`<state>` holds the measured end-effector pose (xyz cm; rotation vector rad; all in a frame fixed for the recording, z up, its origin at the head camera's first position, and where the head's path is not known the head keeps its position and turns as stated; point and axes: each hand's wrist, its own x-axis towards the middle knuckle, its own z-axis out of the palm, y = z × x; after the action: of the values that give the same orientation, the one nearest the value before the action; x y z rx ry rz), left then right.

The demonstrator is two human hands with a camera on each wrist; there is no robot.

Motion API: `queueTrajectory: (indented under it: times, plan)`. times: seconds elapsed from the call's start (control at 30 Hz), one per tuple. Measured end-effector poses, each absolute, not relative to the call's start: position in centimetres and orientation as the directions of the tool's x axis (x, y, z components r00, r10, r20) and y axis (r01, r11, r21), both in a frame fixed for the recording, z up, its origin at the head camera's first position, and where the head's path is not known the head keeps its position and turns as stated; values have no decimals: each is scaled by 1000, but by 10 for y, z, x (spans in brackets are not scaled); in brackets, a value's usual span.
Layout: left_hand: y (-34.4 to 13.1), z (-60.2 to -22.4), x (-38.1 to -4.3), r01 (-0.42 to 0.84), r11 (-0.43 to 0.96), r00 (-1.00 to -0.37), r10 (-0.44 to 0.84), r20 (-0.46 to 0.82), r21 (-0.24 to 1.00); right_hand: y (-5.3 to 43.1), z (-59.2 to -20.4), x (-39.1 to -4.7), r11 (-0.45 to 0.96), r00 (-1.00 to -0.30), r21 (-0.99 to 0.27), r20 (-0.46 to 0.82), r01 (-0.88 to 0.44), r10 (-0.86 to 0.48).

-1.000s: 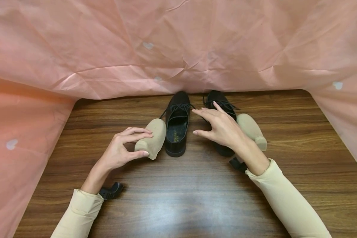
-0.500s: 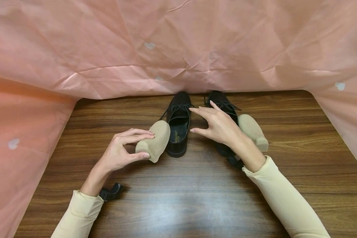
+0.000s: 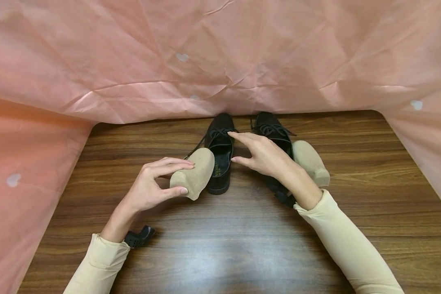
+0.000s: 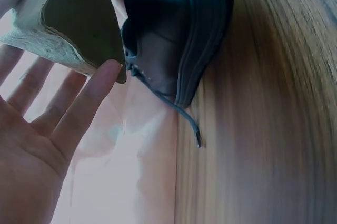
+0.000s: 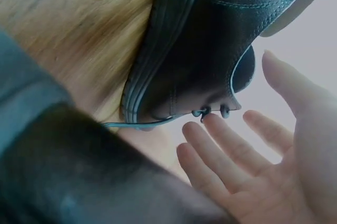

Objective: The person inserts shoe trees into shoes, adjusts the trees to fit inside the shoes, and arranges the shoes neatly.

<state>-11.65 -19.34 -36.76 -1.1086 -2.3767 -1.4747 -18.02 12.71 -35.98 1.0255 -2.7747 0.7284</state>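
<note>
My left hand (image 3: 150,179) pinches a beige moulded shoe tree (image 3: 202,165) between thumb and fingers, its heel end toward the palm. It is held at the left side of a black lace-up shoe (image 3: 219,181), overlapping the opening's edge in the head view. The left wrist view has the shoe tree (image 4: 79,24) raised beside the shoe (image 4: 163,34). My right hand (image 3: 266,155) is spread, holding nothing. Its fingertips are right at that shoe's laces, and the thumb is near the collar. The right wrist view shows those fingers (image 5: 231,140) beside the upper (image 5: 205,50).
A second black shoe (image 3: 270,122) stands right of the first, partly hidden under my right hand and forearm. Against its right side lies another beige shoe tree (image 3: 308,159). Pink sheeting (image 3: 220,53) rises behind the brown wooden table (image 3: 235,253). Black wrist cameras (image 3: 139,237) project beneath the wrists.
My left hand has moved the shoe tree slightly right, over the first shoe's edge. My right hand has shifted left from the second shoe to the first. Both shoes stay in place.
</note>
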Motion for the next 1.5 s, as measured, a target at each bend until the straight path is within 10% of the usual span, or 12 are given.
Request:
queueTrajectory:
  times: [1.5]
  plan:
    - [-153,-375,-124,702,274,-681,530,505,658,115,-362,-193,693,-817,-440,229,-571,-528]
